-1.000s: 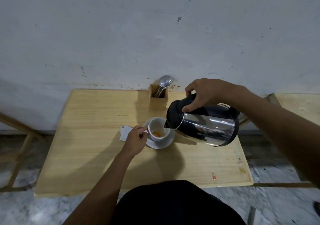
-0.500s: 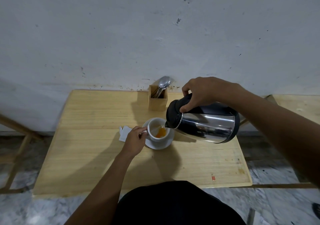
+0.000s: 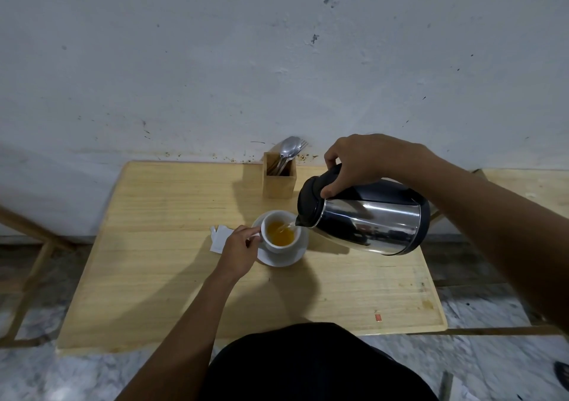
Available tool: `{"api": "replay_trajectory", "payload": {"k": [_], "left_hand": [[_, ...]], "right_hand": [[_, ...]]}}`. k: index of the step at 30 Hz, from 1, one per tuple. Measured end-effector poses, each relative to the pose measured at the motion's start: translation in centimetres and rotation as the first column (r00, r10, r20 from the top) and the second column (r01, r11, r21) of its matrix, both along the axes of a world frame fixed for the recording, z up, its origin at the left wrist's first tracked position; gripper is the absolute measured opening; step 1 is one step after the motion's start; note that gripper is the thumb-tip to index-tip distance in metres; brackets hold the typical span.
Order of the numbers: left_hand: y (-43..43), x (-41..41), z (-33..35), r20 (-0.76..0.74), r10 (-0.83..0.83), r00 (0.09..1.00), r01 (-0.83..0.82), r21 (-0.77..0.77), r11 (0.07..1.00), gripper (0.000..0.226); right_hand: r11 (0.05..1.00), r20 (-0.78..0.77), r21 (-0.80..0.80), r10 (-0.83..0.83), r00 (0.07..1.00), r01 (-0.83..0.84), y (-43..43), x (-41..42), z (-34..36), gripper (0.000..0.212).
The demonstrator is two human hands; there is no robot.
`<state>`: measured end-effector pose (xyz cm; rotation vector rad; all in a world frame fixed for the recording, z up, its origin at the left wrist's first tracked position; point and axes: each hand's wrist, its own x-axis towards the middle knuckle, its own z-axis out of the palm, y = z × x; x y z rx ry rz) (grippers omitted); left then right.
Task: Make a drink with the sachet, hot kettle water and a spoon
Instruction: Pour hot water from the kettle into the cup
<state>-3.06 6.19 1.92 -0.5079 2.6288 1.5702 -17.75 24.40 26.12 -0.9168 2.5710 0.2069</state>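
We are tilting the kettle [image 3: 366, 218] with our right hand [image 3: 366, 161] wrapped tight around its black handle, and a thin stream is falling from the spout into the cup [image 3: 280, 231], which is sitting on its saucer [image 3: 284, 257] near the middle of the table [image 3: 160, 277]. Our left hand [image 3: 238, 254] is pinching the cup's handle. The orange liquid is rising, so tipping further is risking an overflow onto the saucer or a hot splash on the left fingers [image 3: 251, 234] just beside the rim. The torn sachet [image 3: 220, 239] is lying partly hidden behind our left hand. The spoons [image 3: 288, 151] are standing in the wooden holder [image 3: 279, 175], their handles hidden. We cannot tell how much water the kettle is holding.
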Motion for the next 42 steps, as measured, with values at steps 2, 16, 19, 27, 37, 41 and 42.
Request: {"api": "replay_trajectory", "payload": {"k": [2,16,19,27,37,41,42], "left_hand": [[0.0,0.0,-0.1,0.001,0.004,1.0,-0.004,0.0,1.0,0.03],[0.0,0.0,-0.2,-0.007,0.0,1.0,0.0,-0.023,1.0,0.03],[0.0,-0.1,-0.3,0.003,0.004,1.0,-0.004,-0.023,1.0,0.03],[0.1,-0.1,-0.4,0.013,0.013,1.0,-0.013,-0.024,1.0,0.03],[0.1,-0.2,-0.4,0.005,0.002,1.0,-0.002,-0.042,0.999,0.03],[0.0,-0.2,-0.4,-0.004,-0.004,1.0,0.004,-0.042,0.999,0.03],[0.0,-0.2,-0.5,-0.002,-0.004,1.0,0.004,-0.041,0.999,0.03]], "right_hand": [[1.0,0.001,-0.001,-0.001,1.0,0.001,0.0,0.0,0.1,0.047],[1.0,0.025,0.006,-0.011,1.0,0.011,0.3,-0.1,2.6,0.044],[1.0,0.028,0.001,0.0,1.0,0.0,0.5,-0.2,3.0,0.044],[0.999,0.009,-0.027,-0.024,1.0,0.024,0.8,-0.6,3.5,0.047],[0.999,0.04,-0.03,-0.038,0.998,0.039,1.3,-0.3,2.3,0.05],[0.998,0.056,-0.034,-0.053,0.997,0.055,1.4,-0.2,1.7,0.051],[0.998,0.058,-0.033,-0.055,0.997,0.057,1.4,-0.2,1.6,0.051]]}}
